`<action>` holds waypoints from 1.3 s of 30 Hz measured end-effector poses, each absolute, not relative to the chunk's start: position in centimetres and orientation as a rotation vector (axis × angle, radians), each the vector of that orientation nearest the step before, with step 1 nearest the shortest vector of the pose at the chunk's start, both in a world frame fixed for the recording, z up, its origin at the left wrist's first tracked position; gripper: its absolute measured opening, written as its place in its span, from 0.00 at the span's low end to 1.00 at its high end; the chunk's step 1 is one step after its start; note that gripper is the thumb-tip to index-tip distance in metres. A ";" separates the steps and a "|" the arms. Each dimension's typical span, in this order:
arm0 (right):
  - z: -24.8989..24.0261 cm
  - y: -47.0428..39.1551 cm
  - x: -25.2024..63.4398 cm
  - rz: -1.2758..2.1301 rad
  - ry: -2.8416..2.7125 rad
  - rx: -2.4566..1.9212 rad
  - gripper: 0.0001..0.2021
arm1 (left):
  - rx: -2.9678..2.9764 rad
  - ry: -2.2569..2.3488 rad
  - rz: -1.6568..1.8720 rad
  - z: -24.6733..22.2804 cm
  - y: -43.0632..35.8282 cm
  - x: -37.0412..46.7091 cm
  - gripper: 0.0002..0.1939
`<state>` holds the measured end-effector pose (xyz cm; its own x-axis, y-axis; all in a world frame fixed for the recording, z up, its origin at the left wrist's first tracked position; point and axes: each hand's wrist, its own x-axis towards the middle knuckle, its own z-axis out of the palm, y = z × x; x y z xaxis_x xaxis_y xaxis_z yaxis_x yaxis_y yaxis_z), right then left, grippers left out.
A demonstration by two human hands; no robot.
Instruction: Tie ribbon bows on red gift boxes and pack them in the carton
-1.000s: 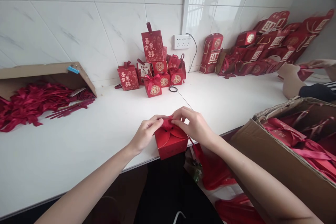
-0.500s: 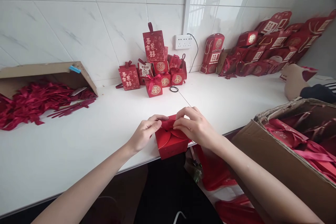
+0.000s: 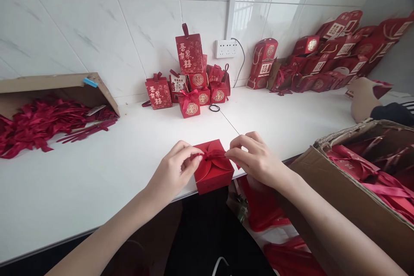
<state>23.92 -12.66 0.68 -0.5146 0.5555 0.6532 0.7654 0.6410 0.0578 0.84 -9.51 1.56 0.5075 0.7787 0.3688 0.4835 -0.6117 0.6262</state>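
Note:
A red gift box (image 3: 215, 179) with curved petal flaps sits at the front edge of the white table. Across its top runs a dark red ribbon (image 3: 214, 154), gathered at the middle where the flaps meet. My left hand (image 3: 181, 161) pinches the ribbon just left of that middle, thumb against fingertips. On the other side my right hand (image 3: 252, 153) pinches the ribbon's right part between thumb and fingers. Both hands are at about the height of the box top. Whether the gathered ribbon is a bow or a knot I cannot tell.
Several small red gift boxes (image 3: 190, 78) stand stacked by the wall. A cardboard box of red ribbons (image 3: 61, 77) lies at left. At right stands an open carton (image 3: 310, 181) holding red boxes; behind it are another person's arm (image 3: 364, 101) and piled red boxes (image 3: 336, 51).
My hands have moved apart, left hand to the left and right hand to the right. The ribbon now stretches between them, and more of the box top shows.

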 end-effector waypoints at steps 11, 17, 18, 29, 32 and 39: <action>2.0 -13.6 21.5 0.595 -1.906 -1.602 0.19 | 2.342 1.079 0.754 0.3 -11.1 0.9 0.09; 1.5 -12.4 20.9 0.836 -1.776 -1.594 0.16 | 2.069 1.042 0.594 0.1 -10.4 0.8 0.09; 1.3 -12.1 21.0 0.886 -1.771 -1.562 0.16 | 2.045 1.029 0.599 0.1 -10.2 0.8 0.09; 0.8 -10.9 22.3 1.301 -1.582 -1.358 0.22 | 1.929 1.163 0.780 0.2 -9.9 0.9 0.10; 0.7 -10.8 22.2 1.302 -1.575 -1.350 0.22 | 1.946 1.244 0.774 0.9 -10.0 1.0 0.13; 0.7 -10.8 22.2 1.336 -1.560 -1.333 0.23 | 1.922 1.330 0.665 1.3 -9.7 0.6 0.18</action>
